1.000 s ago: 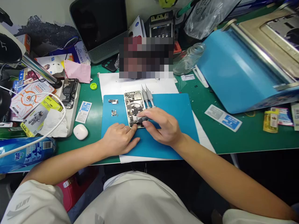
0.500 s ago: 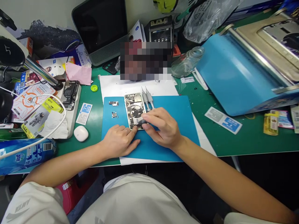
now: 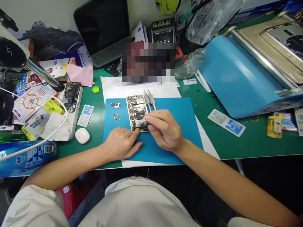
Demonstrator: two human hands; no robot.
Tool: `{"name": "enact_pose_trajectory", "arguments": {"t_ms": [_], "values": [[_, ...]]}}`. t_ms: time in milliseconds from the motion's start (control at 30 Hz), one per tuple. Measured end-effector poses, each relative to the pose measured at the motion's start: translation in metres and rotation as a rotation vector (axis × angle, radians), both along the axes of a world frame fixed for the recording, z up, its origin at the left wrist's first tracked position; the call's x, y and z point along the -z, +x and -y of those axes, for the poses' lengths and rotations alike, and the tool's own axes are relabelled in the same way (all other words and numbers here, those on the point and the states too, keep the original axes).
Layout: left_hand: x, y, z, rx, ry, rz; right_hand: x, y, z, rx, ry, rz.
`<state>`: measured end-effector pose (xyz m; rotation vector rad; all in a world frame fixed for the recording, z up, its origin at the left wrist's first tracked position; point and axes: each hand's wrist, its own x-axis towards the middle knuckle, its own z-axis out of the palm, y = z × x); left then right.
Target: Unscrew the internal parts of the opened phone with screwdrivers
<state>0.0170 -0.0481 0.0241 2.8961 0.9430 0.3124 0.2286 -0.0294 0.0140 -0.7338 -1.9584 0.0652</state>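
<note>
A glossy green surface (image 3: pixel 236 148) runs across the view. By its front edge, white paper (image 3: pixel 112 85) lies under a smooth, matte blue mat (image 3: pixel 184 126) with rounded corners. Toward the back edge stands a black-screened display (image 3: pixel 101 28) with a mesh-textured base. The person's left hand (image 3: pixel 120 142) is loosely curled, thumb apart, its index fingertip pressed to the opened phone's near left corner; the right hand (image 3: pixel 165 130) pinches a dark, slim tool (image 3: pixel 143 125) over the phone's near end. A clear glass jar (image 3: pixel 189 64) lies beyond the mat's far right corner. The opened phone (image 3: pixel 136 107), a pale-rimmed rectangle packed with metal and black parts, rests left of the mat's middle, its top end at the far edge. Just beside it lie two grey, thin-tipped screwdrivers (image 3: pixel 147 99). Left of the mat are a glossy white, rounded case (image 3: pixel 82 136) and a round green cap (image 3: pixel 95 90). Near the mat's far left corner sit a flat metal piece (image 3: pixel 115 105) and, nearer the front, a smaller cluster of metal bits (image 3: pixel 116 117).
</note>
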Motion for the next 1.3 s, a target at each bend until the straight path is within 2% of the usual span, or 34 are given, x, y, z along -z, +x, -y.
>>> {"name": "enact_pose_trajectory", "arguments": {"t_ms": [133, 333, 500, 733, 867, 1000, 1300], "values": [[-0.0003, -0.0003, 0.0002, -0.002, -0.008, -0.019, 0.0003, -0.0017, -0.0003, -0.042, -0.028, -0.010], [0.0006, 0.0001, 0.0007, -0.004, 0.027, 0.015, 0.0018, -0.0025, -0.0017, 0.014, 0.008, -0.013], [-0.0001, 0.0001, 0.0002, 0.005, 0.035, 0.048, -0.0005, -0.0027, -0.0020, -0.061, -0.005, -0.019], [-0.0006, 0.0000, -0.0001, 0.000, 0.038, 0.034, -0.0021, -0.0034, -0.0026, -0.060, 0.010, -0.024], [0.0002, 0.0001, -0.0002, 0.006, 0.057, 0.060, -0.0024, -0.0036, -0.0024, -0.086, -0.039, -0.059], [0.0008, 0.0002, -0.0004, 0.008, 0.063, 0.060, 0.0001, -0.0029, -0.0031, -0.079, -0.075, -0.078], [0.0006, -0.0003, -0.0008, 0.013, 0.064, 0.062, -0.0008, -0.0034, -0.0034, -0.070, -0.042, -0.050]]}}
